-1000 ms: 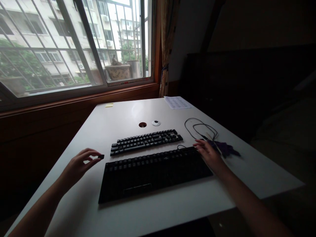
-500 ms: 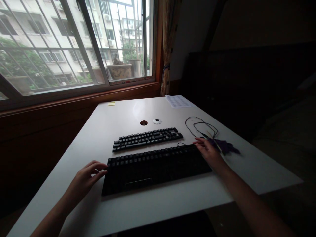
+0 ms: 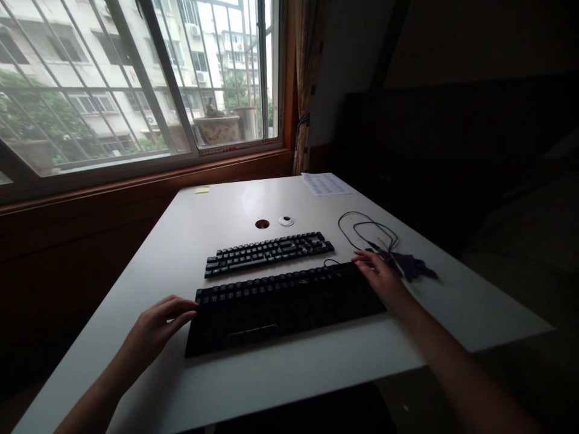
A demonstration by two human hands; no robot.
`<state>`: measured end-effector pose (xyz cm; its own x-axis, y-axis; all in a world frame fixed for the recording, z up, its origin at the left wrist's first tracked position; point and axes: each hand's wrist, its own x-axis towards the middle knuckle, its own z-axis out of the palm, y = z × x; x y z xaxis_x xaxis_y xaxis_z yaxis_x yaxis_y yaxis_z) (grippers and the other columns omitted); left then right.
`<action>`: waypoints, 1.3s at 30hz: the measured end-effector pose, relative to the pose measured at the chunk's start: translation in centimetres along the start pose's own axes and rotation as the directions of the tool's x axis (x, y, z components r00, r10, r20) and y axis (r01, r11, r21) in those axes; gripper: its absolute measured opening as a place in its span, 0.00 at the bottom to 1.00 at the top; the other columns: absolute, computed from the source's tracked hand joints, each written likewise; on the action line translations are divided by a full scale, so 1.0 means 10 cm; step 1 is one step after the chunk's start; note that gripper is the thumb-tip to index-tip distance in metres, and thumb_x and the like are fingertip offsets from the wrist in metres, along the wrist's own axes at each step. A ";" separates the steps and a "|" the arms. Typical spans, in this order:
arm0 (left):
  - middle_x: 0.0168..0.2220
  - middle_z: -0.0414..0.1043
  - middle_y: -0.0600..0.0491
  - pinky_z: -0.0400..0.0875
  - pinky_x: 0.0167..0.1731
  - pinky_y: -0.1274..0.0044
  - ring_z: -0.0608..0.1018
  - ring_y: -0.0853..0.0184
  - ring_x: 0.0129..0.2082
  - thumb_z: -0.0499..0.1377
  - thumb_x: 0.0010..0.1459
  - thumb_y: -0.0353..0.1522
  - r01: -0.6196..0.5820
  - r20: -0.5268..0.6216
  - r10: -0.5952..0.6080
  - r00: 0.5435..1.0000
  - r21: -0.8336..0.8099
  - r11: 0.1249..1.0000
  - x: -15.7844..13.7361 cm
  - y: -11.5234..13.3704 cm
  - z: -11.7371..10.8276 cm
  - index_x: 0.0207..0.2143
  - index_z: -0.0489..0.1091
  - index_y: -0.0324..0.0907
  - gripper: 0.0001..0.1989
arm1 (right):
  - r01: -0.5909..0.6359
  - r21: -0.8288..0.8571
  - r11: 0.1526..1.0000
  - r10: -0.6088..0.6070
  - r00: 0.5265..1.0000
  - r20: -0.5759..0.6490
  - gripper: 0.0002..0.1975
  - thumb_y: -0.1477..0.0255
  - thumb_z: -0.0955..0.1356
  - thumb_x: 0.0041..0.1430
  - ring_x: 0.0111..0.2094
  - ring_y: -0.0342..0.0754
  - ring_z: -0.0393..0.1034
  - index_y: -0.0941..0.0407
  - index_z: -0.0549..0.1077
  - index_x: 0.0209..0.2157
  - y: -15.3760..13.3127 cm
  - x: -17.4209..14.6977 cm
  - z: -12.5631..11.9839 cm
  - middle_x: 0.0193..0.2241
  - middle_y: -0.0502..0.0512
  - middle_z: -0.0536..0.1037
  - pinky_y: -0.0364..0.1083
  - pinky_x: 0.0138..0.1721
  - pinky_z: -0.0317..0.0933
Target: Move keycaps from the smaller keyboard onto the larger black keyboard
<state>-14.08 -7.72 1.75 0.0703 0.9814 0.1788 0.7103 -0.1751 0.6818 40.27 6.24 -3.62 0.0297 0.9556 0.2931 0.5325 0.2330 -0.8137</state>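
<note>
A black keyboard (image 3: 289, 307) lies near the front of the white table. Raised keys show along its far rows, while the nearer part looks flat and dark. My left hand (image 3: 160, 319) pinches its left edge between thumb and fingers. At the far right corner, my right hand (image 3: 377, 274) has its fingertips closed on the edge. Just behind the keyboard, a block of black keycaps (image 3: 269, 252) lies in keyboard-like rows with a stepped outline. Whether a base sits under those keycaps I cannot tell.
A looped black cable (image 3: 368, 223) and a dark purple cloth-like item (image 3: 414, 267) lie right of the keyboard. Farther back are a round hole (image 3: 262, 224), its white cover (image 3: 286, 221), a yellow note (image 3: 202, 189) and printed sheets (image 3: 325, 184). A barred window stands behind.
My left fingers have come slightly closer together at the keyboard's left edge. The whole view has shifted a little; the keyboard and my right hand keep their places.
</note>
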 end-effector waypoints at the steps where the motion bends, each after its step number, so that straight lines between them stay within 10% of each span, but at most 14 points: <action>1: 0.38 0.82 0.50 0.79 0.36 0.73 0.83 0.60 0.36 0.62 0.61 0.51 0.012 0.006 -0.012 1.000 0.005 1.000 0.00 -0.01 0.00 0.38 0.81 0.47 0.18 | 0.004 -0.004 1.000 -0.004 1.000 0.002 0.20 0.56 0.66 0.65 0.51 0.59 0.76 0.51 0.72 0.54 0.00 0.00 0.00 0.49 0.61 0.80 0.58 0.51 0.71; 20: 0.37 0.79 0.51 0.78 0.33 0.77 0.82 0.66 0.34 0.60 0.68 0.40 -0.359 -0.077 0.393 0.916 0.276 0.891 -0.03 -0.07 0.04 0.40 0.77 0.46 0.10 | -0.003 -0.011 1.000 0.003 1.000 0.001 0.21 0.56 0.66 0.65 0.51 0.58 0.76 0.51 0.72 0.54 -0.05 -0.02 0.00 0.50 0.60 0.80 0.57 0.51 0.71; 39: 0.40 0.79 0.49 0.78 0.36 0.73 0.82 0.63 0.37 0.58 0.68 0.41 -0.285 -0.048 0.307 0.950 0.259 0.923 -0.04 -0.05 0.05 0.40 0.79 0.47 0.11 | 0.004 -0.003 1.000 -0.004 1.000 0.000 0.20 0.55 0.67 0.64 0.50 0.58 0.77 0.50 0.73 0.52 -0.06 -0.02 0.00 0.48 0.61 0.81 0.58 0.51 0.72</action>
<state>-14.09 -8.04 1.00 0.2511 0.8752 0.4134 0.8169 -0.4208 0.3946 40.00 5.94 -3.18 0.0275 0.9548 0.2959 0.5354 0.2359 -0.8110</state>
